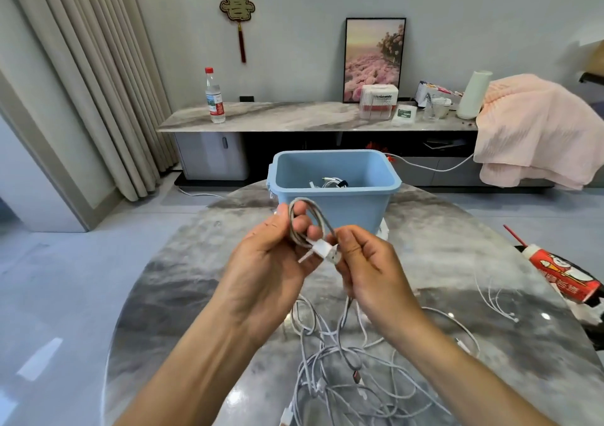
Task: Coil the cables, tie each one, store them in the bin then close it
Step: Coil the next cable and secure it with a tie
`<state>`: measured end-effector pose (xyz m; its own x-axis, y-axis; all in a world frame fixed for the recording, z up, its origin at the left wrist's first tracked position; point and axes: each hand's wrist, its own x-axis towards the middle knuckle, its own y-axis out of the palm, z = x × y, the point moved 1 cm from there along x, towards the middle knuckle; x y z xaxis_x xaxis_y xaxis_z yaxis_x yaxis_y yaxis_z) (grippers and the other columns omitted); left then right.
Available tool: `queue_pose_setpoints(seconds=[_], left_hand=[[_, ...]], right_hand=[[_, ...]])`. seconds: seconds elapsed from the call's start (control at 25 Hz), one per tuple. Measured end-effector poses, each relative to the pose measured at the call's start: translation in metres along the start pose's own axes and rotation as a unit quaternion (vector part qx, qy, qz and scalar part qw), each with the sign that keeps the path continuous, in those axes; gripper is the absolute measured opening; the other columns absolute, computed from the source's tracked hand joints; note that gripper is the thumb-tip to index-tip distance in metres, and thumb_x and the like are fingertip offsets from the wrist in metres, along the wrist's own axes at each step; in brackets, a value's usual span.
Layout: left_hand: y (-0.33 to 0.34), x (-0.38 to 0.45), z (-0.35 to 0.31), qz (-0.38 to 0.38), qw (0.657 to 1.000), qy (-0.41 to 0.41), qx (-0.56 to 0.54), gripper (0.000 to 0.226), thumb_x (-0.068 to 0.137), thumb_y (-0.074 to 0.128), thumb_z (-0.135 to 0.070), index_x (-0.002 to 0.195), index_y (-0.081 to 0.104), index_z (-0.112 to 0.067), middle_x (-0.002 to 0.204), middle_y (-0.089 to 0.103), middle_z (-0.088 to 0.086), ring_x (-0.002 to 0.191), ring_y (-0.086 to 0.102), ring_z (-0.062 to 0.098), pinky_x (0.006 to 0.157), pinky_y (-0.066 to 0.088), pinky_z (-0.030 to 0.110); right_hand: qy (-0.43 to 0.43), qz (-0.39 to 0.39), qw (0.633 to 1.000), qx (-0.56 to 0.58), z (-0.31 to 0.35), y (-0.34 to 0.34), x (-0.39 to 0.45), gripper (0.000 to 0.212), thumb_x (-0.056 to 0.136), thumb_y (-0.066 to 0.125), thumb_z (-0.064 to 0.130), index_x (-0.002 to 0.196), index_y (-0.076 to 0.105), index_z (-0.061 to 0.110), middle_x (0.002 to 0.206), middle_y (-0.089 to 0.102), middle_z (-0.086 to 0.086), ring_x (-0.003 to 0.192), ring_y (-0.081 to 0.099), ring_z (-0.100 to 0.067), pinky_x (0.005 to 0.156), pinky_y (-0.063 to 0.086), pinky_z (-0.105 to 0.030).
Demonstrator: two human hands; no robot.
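A coiled grey cable (305,219) with a white plug is held up above the round marble table (183,281). My left hand (271,262) grips the coil's loops. My right hand (366,259) pinches the white plug end at the coil's lower right. Behind the hands stands an open light-blue bin (333,177), with a few cables (328,183) lying at its bottom. A tangle of loose white cables (346,366) is spread on the table under my forearms. I do not see the bin's lid for certain.
A red and white tube (562,275) lies at the table's right edge, with thin white wires (496,298) beside it. Behind the table runs a low marble sideboard (261,118) with a water bottle (214,97), boxes, a picture and a pink blanket (536,131).
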<state>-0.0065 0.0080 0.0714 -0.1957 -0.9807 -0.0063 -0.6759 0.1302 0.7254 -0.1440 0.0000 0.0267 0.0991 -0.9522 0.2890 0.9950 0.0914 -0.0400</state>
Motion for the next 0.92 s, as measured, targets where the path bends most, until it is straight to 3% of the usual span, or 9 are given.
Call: queue_pose_setpoints(seconds=[0.16,0.28,0.4,0.52,0.6,0.68,0.76,0.84,0.92], left_hand=[[-0.011,0.004,0.000,-0.072,0.992,0.071,0.078,0.028,0.090,0.052,-0.018,0.113,0.065,-0.008,0.079,0.066,-0.004,0.080,0.066,0.009,0.084,0.042,0.031],[-0.013,0.004,0.001,-0.095,0.982,0.095,0.133,0.027,0.095,0.052,-0.020,0.115,0.065,-0.007,0.081,0.067,-0.003,0.079,0.065,0.007,0.078,0.040,0.028],[-0.009,0.004,-0.001,-0.091,0.987,0.091,0.095,0.028,0.089,0.055,-0.024,0.110,0.066,-0.009,0.078,0.063,-0.005,0.075,0.062,0.006,0.081,0.038,0.028],[-0.008,0.001,-0.013,-0.063,0.991,0.113,0.022,0.021,0.091,0.051,-0.016,0.104,0.066,-0.009,0.075,0.060,-0.005,0.071,0.060,0.005,0.086,0.044,0.028],[-0.012,0.002,-0.030,-0.055,0.990,0.129,-0.027,0.020,0.090,0.051,-0.017,0.102,0.065,-0.011,0.073,0.061,-0.008,0.069,0.060,0.003,0.098,0.044,0.031],[-0.020,0.002,-0.050,-0.059,0.985,0.148,-0.070,0.019,0.093,0.050,-0.016,0.097,0.068,-0.011,0.075,0.061,-0.008,0.070,0.061,0.002,0.110,0.038,0.038],[-0.032,0.000,-0.074,-0.058,0.974,0.189,-0.111,0.021,0.095,0.050,-0.013,0.094,0.070,-0.010,0.078,0.064,-0.006,0.073,0.063,0.003,0.107,0.043,0.044],[-0.055,0.000,-0.104,-0.029,0.958,0.237,-0.161,0.014,0.087,0.062,-0.005,0.099,0.069,-0.005,0.086,0.067,-0.001,0.086,0.067,0.006,0.097,0.050,0.050],[-0.084,0.000,-0.132,0.007,0.938,0.268,-0.222,0.036,0.075,0.073,0.007,0.110,0.065,0.001,0.110,0.068,0.009,0.123,0.058,0.015,0.094,0.050,0.058]], right_hand=[[0.017,0.066,0.984,-0.163,-0.005,0.019,-0.011,0.015,0.101,0.045,0.021,0.102,0.054,0.033,0.059,0.051,0.011,0.055,0.046,-0.008,0.057,0.042,-0.040],[0.104,0.136,0.978,-0.122,0.002,0.021,-0.013,0.028,0.100,0.046,0.020,0.101,0.054,0.048,0.062,0.058,0.004,0.060,0.056,-0.015,0.066,0.053,-0.044],[0.144,0.160,0.973,-0.079,0.005,0.016,-0.015,0.020,0.101,0.047,0.019,0.097,0.057,0.035,0.072,0.070,-0.002,0.070,0.066,-0.017,0.081,0.053,-0.047],[0.115,0.188,0.953,-0.209,-0.012,0.010,-0.023,0.014,0.100,0.049,0.027,0.091,0.059,0.024,0.077,0.071,0.003,0.071,0.064,-0.012,0.080,0.053,-0.044],[0.073,0.168,0.953,-0.242,-0.022,0.005,-0.025,0.024,0.101,0.050,0.036,0.088,0.058,0.017,0.066,0.057,0.007,0.060,0.050,-0.010,0.064,0.045,-0.038],[0.044,0.158,0.969,-0.185,-0.025,-0.003,-0.020,0.032,0.099,0.053,0.043,0.086,0.061,0.015,0.063,0.047,0.007,0.060,0.042,-0.006,0.059,0.035,-0.031],[0.055,0.146,0.978,-0.137,-0.028,-0.018,-0.009,0.028,0.099,0.056,0.037,0.083,0.066,0.016,0.058,0.048,0.003,0.057,0.043,-0.005,0.054,0.033,-0.021],[0.147,0.040,0.982,-0.114,-0.042,-0.047,0.001,0.027,0.100,0.056,0.027,0.078,0.068,0.015,0.052,0.041,0.004,0.043,0.034,-0.003,0.043,0.026,-0.014],[0.286,-0.128,0.943,-0.110,-0.066,-0.089,0.004,0.028,0.101,0.055,0.023,0.079,0.065,0.008,0.053,0.038,-0.001,0.032,0.026,-0.004,0.033,0.018,-0.014]])
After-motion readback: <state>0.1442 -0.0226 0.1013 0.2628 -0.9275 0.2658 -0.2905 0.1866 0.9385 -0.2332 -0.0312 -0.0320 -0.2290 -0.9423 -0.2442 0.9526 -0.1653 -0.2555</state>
